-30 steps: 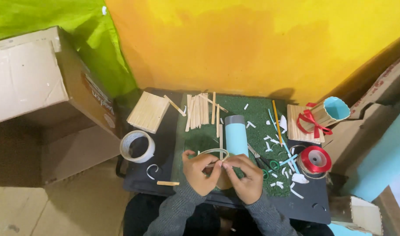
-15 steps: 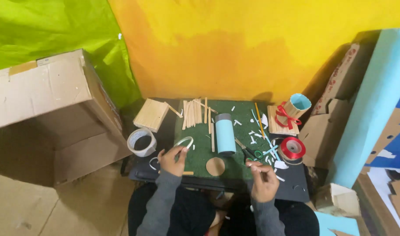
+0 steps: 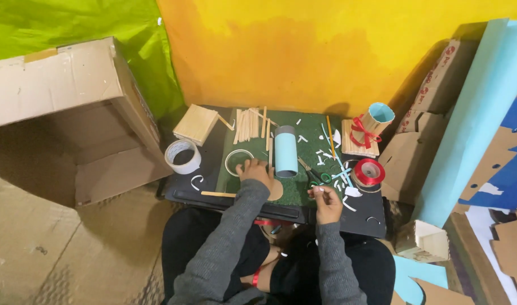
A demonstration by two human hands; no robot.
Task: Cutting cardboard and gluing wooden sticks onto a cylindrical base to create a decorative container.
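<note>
Blue tube [image 3: 285,151] lies lengthwise toward the wall; left hand [image 3: 256,171] fingers spread, right hand [image 3: 327,199] fingers pinched closed.

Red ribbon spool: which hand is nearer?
Right. The right hand is just left of and below the red ribbon spool, not touching it. The left hand is farther left, beyond the light blue tube.

Tube [image 3: 285,151] between ring [image 3: 238,161] and scissors [image 3: 314,171]

You wear a grey knitted pullover whose ribbed sleeves run right up to your bare left hand [image 3: 256,171] and right hand [image 3: 327,202], over dark trousers with red trim.
</note>
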